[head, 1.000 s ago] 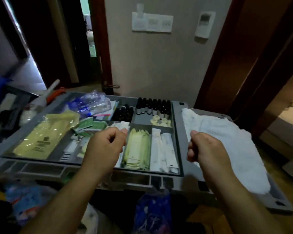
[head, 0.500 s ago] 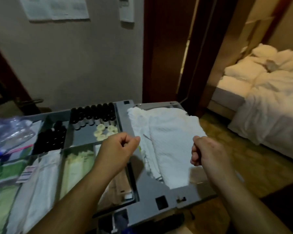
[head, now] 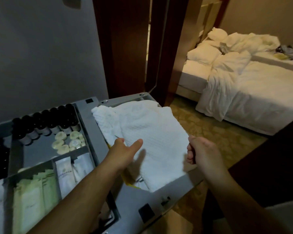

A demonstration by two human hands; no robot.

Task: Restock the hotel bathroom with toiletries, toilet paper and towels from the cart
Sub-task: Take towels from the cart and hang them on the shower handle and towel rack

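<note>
A folded white towel (head: pixel 152 132) lies on the right end of the grey cart top (head: pixel 159 205). My left hand (head: pixel 125 149) reaches into the towel's left side: its fingers are hidden under a fold and the straight thumb hovers just above the cloth. My right hand (head: pixel 200 152) is curled at the towel's right edge and grips it there. Toiletries fill the tray on the left: small black bottles (head: pixel 46 122), round wrapped soaps (head: pixel 66 142), pale green sachets (head: pixel 34 200) and white sachets (head: pixel 66 174).
Something yellow (head: pixel 127 179) shows under the towel's near edge. A dark wooden door frame (head: pixel 161 48) stands behind the cart. Beyond it is an unmade bed (head: pixel 252 92) with white linen on patterned carpet (head: pixel 210 135). A grey wall is to the left.
My view has swung right, from the toiletry tray to the towel and the bedroom. My left hand uncurled and slid under the towel's fold. My right hand stayed curled at the towel's right edge.
</note>
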